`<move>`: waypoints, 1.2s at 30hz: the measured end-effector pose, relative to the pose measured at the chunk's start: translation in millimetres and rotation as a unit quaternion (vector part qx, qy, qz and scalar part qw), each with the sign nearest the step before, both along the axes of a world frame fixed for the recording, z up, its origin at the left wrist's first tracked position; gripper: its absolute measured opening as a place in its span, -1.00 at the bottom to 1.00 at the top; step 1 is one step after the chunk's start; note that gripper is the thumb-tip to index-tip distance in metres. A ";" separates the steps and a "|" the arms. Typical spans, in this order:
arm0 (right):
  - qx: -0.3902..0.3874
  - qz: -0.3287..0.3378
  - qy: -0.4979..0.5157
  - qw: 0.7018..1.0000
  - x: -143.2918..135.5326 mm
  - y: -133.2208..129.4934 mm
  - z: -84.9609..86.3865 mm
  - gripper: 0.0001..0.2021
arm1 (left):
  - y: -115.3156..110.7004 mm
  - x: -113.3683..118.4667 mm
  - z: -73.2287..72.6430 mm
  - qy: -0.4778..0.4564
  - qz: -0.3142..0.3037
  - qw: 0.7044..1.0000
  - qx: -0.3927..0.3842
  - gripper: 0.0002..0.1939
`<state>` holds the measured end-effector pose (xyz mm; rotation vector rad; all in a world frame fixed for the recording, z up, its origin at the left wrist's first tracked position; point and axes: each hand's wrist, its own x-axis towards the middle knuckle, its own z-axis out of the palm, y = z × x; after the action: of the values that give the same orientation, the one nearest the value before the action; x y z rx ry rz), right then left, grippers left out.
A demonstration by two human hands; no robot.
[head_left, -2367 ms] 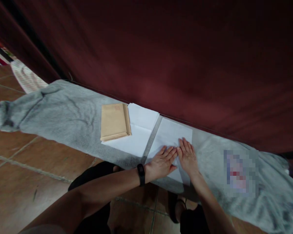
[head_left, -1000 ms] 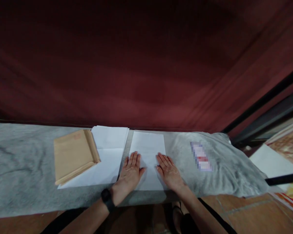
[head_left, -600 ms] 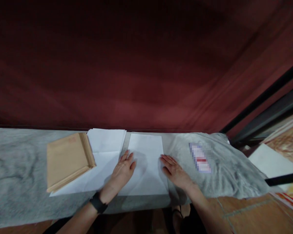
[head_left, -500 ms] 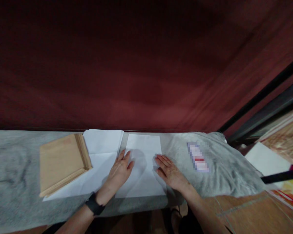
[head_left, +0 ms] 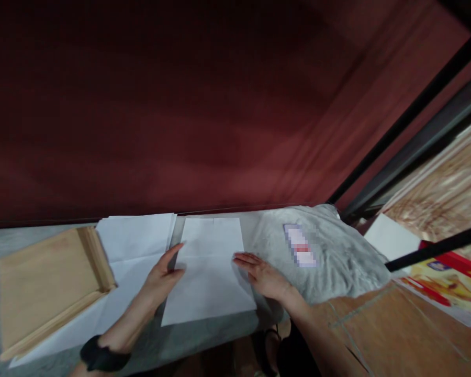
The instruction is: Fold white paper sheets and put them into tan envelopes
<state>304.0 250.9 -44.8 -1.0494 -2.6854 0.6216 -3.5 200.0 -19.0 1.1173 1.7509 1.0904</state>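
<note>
Paper (head_left: 208, 293), a white, rectangular, flat piece with a faint crease across it, lies between the two hands on a soft grey plush cloth (head_left: 349, 267). The left hand (head_left: 160, 277) is unclenched, its thumb and forefinger spread at the paper's left edge, their tips over the margin. The right hand (head_left: 261, 275) is loose too, fingers straight and together, fingertips on the right edge. Neither hand grips anything; how hard they press, I cannot tell.

The paper should prove light and limp, quick to crease and apt to slide on the cloth. It seems best taken by both side edges, thumb beneath and fingers above, since a single corner would let it sag.

Beyond the left hand, a pile of white creased sheets (head_left: 137, 235) lies partly under a stack of tan paper envelopes (head_left: 49, 283). Beyond the right hand is a pale purple-and-white strip (head_left: 300, 246), blurred by pixelation.
</note>
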 end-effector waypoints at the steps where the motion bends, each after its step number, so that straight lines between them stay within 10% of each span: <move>1: -0.010 -0.002 0.001 1.000 2.5 0.5 1.6 -0.31 | -1.3 -0.4 4.1 -0.038 0.001 0.999 -0.020 -0.27; 9: -0.058 -0.017 0.054 0.997 6.7 0.9 16.2 -0.48 | -2.8 -0.4 18.6 -0.254 0.033 0.961 -0.106 -0.08; 20: -0.107 -0.237 0.127 0.957 -8.2 9.5 -1.8 -0.69 | 5.4 -2.2 23.6 -0.376 0.100 0.913 -0.127 -0.68; 27: -0.064 -0.273 0.090 0.956 -11.6 13.8 -11.7 -0.81 | 1.3 1.2 -1.1 -0.116 -0.029 0.987 -0.105 -0.43; 36: 0.034 -0.310 -0.009 0.950 -18.9 1.1 -27.4 -0.44 | 4.6 11.5 -17.7 0.112 -0.094 0.989 -0.036 -0.51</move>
<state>285.1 252.0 -72.2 -1.7596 -2.1688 0.3887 8.0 204.6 -36.8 1.3710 1.7975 0.8073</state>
